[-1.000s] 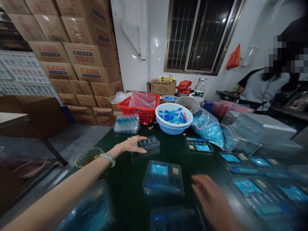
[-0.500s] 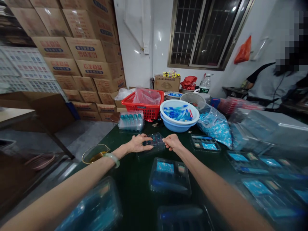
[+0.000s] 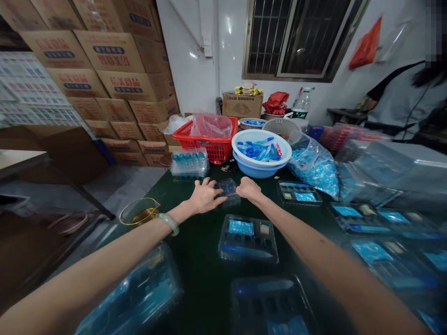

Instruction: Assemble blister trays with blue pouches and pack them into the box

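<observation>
A small clear plastic blister tray (image 3: 227,187) with dark compartments lies on the dark green table between my hands. My left hand (image 3: 206,195), with a pale green bangle on its wrist, has its fingers spread, the tips at the tray's left side. My right hand (image 3: 248,188) is closed at the tray's right edge and seems to pinch it; its fingertips are partly hidden. Nearer me lies a filled tray (image 3: 248,238) with a blue packet, a small beige piece and a blue pen-like item. Behind my left hand stands a stack of clear trays (image 3: 189,163) with teal pieces.
A white basin (image 3: 261,160) of blue pen-like items sits beside a red basket (image 3: 205,144) and a bag of blue packets (image 3: 312,167). Filled trays (image 3: 359,218) line the right. A glass bowl of amber liquid (image 3: 139,214) stands at left. Another person (image 3: 398,97) is at far right.
My left fingers have spread wider apart and the hand has drawn slightly back from over the tray. My right hand stays at its right edge. The view has tipped slightly downward.
</observation>
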`<action>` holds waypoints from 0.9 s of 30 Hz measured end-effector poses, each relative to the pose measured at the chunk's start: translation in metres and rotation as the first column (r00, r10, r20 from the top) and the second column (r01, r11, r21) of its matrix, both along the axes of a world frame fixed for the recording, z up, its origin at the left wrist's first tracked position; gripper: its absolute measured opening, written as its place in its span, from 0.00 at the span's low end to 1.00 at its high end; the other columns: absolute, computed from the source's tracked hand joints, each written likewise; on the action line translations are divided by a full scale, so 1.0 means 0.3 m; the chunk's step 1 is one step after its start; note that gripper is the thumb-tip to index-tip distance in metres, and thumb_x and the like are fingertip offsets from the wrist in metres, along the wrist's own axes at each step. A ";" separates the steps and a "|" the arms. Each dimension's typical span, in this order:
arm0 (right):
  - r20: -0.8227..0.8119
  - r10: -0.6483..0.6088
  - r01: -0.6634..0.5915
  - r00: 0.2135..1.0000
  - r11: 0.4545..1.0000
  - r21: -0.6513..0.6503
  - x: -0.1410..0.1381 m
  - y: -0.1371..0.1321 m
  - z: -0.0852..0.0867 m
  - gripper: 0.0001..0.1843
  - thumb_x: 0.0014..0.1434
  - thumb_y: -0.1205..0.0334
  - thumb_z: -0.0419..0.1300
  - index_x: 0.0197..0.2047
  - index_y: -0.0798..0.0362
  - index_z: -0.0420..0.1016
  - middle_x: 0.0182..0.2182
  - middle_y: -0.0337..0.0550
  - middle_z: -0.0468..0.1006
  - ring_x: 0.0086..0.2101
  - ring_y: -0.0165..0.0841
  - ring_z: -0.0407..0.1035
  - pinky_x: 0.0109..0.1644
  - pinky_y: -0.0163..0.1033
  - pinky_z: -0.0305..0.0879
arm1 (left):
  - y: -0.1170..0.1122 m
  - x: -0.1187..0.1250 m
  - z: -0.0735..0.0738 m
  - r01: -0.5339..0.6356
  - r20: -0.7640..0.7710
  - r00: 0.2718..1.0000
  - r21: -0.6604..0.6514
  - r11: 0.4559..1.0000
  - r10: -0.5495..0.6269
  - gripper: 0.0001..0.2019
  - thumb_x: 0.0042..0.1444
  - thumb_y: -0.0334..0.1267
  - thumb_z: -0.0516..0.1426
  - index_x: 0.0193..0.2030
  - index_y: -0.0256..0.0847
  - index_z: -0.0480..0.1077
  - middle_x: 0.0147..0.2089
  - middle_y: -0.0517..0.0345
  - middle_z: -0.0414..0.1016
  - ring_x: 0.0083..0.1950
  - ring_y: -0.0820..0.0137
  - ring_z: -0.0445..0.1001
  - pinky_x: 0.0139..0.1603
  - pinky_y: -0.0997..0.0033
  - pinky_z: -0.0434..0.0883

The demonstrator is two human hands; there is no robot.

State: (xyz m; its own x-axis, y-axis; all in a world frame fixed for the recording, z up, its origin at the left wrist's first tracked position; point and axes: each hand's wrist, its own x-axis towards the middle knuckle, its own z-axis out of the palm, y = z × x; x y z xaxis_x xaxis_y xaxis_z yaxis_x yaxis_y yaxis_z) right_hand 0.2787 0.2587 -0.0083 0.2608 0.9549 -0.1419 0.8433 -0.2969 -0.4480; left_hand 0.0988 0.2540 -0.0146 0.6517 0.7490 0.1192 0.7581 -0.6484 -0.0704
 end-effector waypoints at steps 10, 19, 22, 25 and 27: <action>-0.158 0.021 0.003 0.987 0.988 0.151 0.002 0.019 -0.053 0.14 0.60 0.55 0.56 0.42 0.58 0.70 0.36 0.42 0.73 0.33 0.30 0.70 0.36 0.39 0.69 | -0.029 0.052 0.028 0.079 -0.144 0.987 0.019 0.997 -0.075 0.16 0.46 0.24 0.56 0.45 0.30 0.65 0.45 0.41 0.66 0.42 0.58 0.70 0.41 0.62 0.70; -0.201 0.266 -0.151 0.943 0.878 0.454 -0.033 -0.182 -0.128 0.11 0.56 0.68 0.51 0.40 0.54 0.72 0.43 0.49 0.74 0.47 0.40 0.64 0.51 0.47 0.58 | -0.046 0.051 0.033 -0.064 -0.033 0.997 0.129 0.989 0.069 0.15 0.47 0.19 0.48 0.42 0.31 0.63 0.44 0.43 0.68 0.41 0.61 0.72 0.37 0.65 0.72; -0.230 0.403 -0.243 0.886 0.825 0.511 -0.069 -0.225 -0.117 0.14 0.53 0.66 0.56 0.44 0.52 0.73 0.51 0.49 0.70 0.56 0.42 0.54 0.60 0.50 0.45 | -0.042 0.035 0.073 -0.067 0.005 0.998 0.172 0.983 0.067 0.15 0.48 0.19 0.46 0.42 0.31 0.64 0.43 0.44 0.69 0.40 0.62 0.72 0.37 0.65 0.73; -0.344 0.435 -0.216 0.832 0.826 0.521 -0.093 -0.226 -0.081 0.14 0.56 0.62 0.55 0.46 0.53 0.71 0.52 0.50 0.68 0.57 0.43 0.53 0.61 0.51 0.43 | -0.052 0.002 0.123 -0.031 0.035 0.999 0.237 0.971 0.023 0.19 0.48 0.18 0.45 0.47 0.29 0.63 0.49 0.40 0.68 0.46 0.59 0.71 0.40 0.63 0.73; -0.461 0.401 -0.147 0.792 0.857 0.493 -0.086 -0.226 -0.041 0.17 0.61 0.58 0.46 0.48 0.55 0.69 0.51 0.54 0.69 0.54 0.42 0.58 0.58 0.52 0.51 | -0.084 -0.027 0.150 0.007 0.044 0.999 0.284 0.959 -0.020 0.22 0.49 0.18 0.45 0.51 0.27 0.61 0.55 0.36 0.64 0.54 0.56 0.67 0.46 0.59 0.72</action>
State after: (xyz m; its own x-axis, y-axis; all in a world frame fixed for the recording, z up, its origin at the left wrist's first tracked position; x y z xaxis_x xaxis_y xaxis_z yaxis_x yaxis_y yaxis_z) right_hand 0.2530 0.1909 -0.0206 -0.0184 0.9691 0.2460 0.4460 0.2282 -0.8654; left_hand 0.0907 0.2288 0.0304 0.6502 0.6713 0.3558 0.7562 -0.6169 -0.2181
